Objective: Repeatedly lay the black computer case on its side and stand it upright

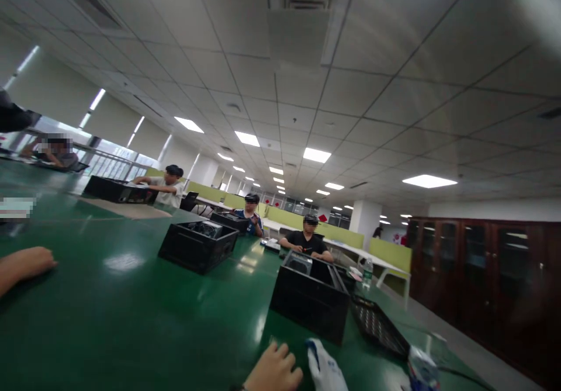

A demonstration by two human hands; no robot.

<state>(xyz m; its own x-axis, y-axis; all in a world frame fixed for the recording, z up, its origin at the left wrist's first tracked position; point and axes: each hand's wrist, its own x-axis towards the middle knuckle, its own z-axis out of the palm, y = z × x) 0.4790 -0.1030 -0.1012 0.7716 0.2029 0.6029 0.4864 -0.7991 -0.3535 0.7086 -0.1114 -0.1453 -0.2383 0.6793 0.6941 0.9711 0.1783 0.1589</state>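
My left hand [33, 264] rests on the green tabletop [144, 327] at the left edge, its fingers curled in and nothing visible in them. At the bottom centre, my right hand [275, 369] is over the table with its fingers slightly bent and apart, holding nothing I can see. Just right of it lies a white plastic bag [325, 367] with blue print. Beyond that hand stands an open black computer case [309, 297] with a power supply [299, 263] inside. A black perforated panel [379, 325] lies to its right.
A second open black case [197, 248] stands farther back, and another [120, 190] at the left. Several people sit across the table, one in a black shirt [309, 245]. A water bottle [367, 274] and crumpled plastic packaging [423, 369] are on the right, with wooden cabinets [482, 297] beyond.
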